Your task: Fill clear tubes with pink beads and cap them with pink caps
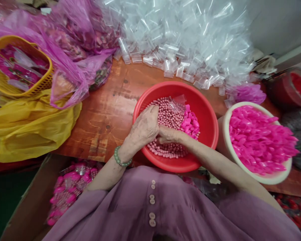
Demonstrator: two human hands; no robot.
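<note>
Both of my hands are inside a red basin (207, 125) on the wooden table. My left hand (146, 124), with a green bead bracelet (120, 156) at its wrist, is closed, its fingers curled down over the beads. Close against it, my right hand (169, 135) is closed too, fingertips hidden. Whatever they grip between them does not show. Small dusty-pink beads (168, 115) surround both hands. Glossy bright-pink plastic pieces (190, 123) lie on the beads at the right, and a clear plastic sleeve (178, 103) rests behind them.
A white bucket (227, 134) heaped with pink plastic pieces (261, 140) stands right of the basin. Clear sleeves (175, 36) pile up behind. At left are a yellow basket (43, 83), purple bags (75, 60) and a yellow bag (32, 130). Below sits a box with filled packets (72, 187).
</note>
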